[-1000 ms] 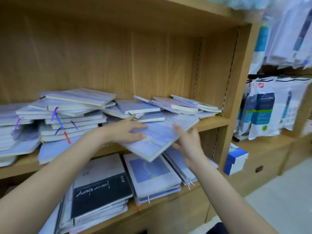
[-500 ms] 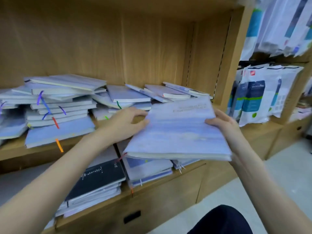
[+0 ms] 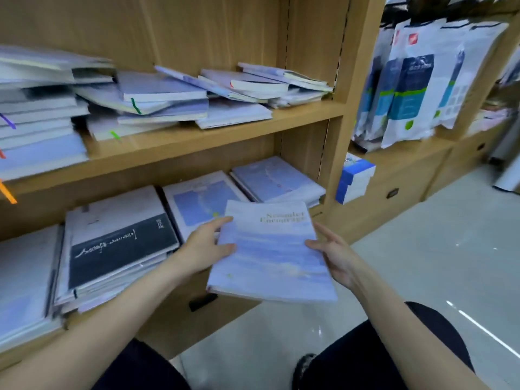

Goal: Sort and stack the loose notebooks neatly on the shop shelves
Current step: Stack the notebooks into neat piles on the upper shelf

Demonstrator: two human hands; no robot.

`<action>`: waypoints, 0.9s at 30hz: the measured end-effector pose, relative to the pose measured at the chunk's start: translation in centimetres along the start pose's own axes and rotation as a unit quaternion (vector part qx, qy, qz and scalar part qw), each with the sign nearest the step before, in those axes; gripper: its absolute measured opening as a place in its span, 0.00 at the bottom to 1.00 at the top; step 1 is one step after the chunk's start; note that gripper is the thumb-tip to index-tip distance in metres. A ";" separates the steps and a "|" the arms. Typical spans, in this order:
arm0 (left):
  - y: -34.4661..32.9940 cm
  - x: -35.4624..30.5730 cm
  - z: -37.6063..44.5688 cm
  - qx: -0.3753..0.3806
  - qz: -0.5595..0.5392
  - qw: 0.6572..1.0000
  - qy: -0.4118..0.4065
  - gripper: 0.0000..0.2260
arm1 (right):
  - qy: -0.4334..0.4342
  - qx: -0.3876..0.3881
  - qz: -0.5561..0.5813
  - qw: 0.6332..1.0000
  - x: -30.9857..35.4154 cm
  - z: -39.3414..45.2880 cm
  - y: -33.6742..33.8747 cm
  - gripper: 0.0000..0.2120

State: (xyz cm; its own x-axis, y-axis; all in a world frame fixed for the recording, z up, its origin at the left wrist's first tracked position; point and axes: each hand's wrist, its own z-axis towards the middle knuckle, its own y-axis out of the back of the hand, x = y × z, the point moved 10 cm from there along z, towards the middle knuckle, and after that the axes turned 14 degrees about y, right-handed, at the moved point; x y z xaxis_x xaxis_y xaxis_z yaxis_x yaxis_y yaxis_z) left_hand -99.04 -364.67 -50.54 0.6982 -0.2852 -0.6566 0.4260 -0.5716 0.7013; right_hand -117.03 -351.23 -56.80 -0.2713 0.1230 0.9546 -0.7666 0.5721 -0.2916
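I hold a pale blue notebook (image 3: 270, 254) with gold lettering flat in front of the lower shelf (image 3: 168, 313). My left hand (image 3: 206, 247) grips its left edge, thumb on the cover. My right hand (image 3: 332, 254) grips its right edge. On the upper shelf (image 3: 197, 136) lie loose, crooked piles of pale blue notebooks (image 3: 168, 97), some with coloured ribbon markers. The lower shelf carries a stack topped by a black-and-white notebook (image 3: 118, 237), a stack with a blue square on the cover (image 3: 197, 204) and a pale blue stack (image 3: 275, 178) at the right.
A wooden upright (image 3: 343, 114) closes the shelf bay on the right. Beyond it hang white and blue packets (image 3: 416, 88), and a blue-and-white box (image 3: 356, 181) stands on a low cabinet. Pale floor (image 3: 422, 263) lies to the right. My dark-clothed knees (image 3: 380, 361) show at the bottom.
Both hands have brought the pale blue notebook down from the upper shelf to the level of the lower shelf. My view has dropped with it.
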 end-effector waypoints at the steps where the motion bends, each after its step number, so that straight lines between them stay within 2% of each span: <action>1: 0.5 0.5 1.0 0.011 -0.045 0.999 0.027 0.27 | -0.004 -0.004 -0.005 1.000 -0.1 1.1 -0.2 0.24; 4: 1.7 0.8 3.9 0.049 -0.212 0.973 0.083 0.21 | -0.017 0.016 0.000 1.000 1.0 5.0 -1.3 0.25; 6: 2.8 0.9 6.4 0.023 -0.285 0.953 0.099 0.21 | -0.036 0.058 -0.008 0.998 1.9 6.9 -2.4 0.28; 9: 4.3 0.3 9.9 -0.053 -0.321 0.942 0.076 0.24 | -0.071 0.103 -0.019 0.992 1.6 8.7 -2.1 0.31; 12: 4.9 -2.5 12.3 -0.108 -0.328 0.938 0.031 0.22 | -0.029 0.090 -0.130 0.987 3.1 11.7 -0.3 0.34; 14: 4.2 -4.2 14.7 -0.124 -0.281 0.952 0.023 0.24 | 0.067 0.011 -0.246 0.967 6.4 15.1 1.7 0.28; 15: 3.4 -5.2 16.0 -0.128 -0.234 0.963 0.020 0.27 | 0.117 -0.020 -0.322 0.939 8.1 16.8 2.6 0.25; 17: 0.6 -6.4 18.7 -0.094 -0.051 0.994 0.031 0.30 | 0.158 -0.027 -0.522 0.838 8.8 19.8 3.4 0.23; 18: -1.4 -6.3 20.0 -0.061 0.050 0.996 0.039 0.27 | 0.145 -0.009 -0.606 0.782 7.7 21.0 3.7 0.23; 20: -4.8 -5.3 20.6 0.021 0.184 0.981 0.049 0.10 | 0.105 0.045 -0.690 0.715 4.1 21.8 3.6 0.21; 21: -6.0 -4.7 20.4 0.057 0.223 0.972 0.046 0.04 | 0.096 0.078 -0.700 0.703 2.4 21.8 2.9 0.21; 22: -6.7 -4.4 20.0 0.074 0.245 0.966 0.034 0.05 | 0.096 0.107 -0.700 0.700 1.1 21.6 2.1 0.21; 24: -6.8 -4.0 19.4 0.071 0.281 0.957 0.011 0.22 | 0.115 0.124 -0.693 0.701 0.6 21.1 1.1 0.22; 25: -6.1 -4.4 19.1 0.047 0.278 0.959 -0.005 0.25 | 0.131 0.119 -0.681 0.710 1.0 20.8 0.8 0.24; 27: -3.8 -6.2 17.6 -0.027 0.236 0.970 -0.060 0.24 | 0.186 0.068 -0.607 0.769 3.5 19.9 0.7 0.30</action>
State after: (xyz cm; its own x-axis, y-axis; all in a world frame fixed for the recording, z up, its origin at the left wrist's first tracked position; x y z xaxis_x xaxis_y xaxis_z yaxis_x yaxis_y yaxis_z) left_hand -115.04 -374.27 -54.00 0.7520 -0.5944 -0.2849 0.1075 -0.3159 0.9427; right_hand -130.08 -366.57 -54.84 0.8595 -0.1961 0.4721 -0.3843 0.3611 0.8497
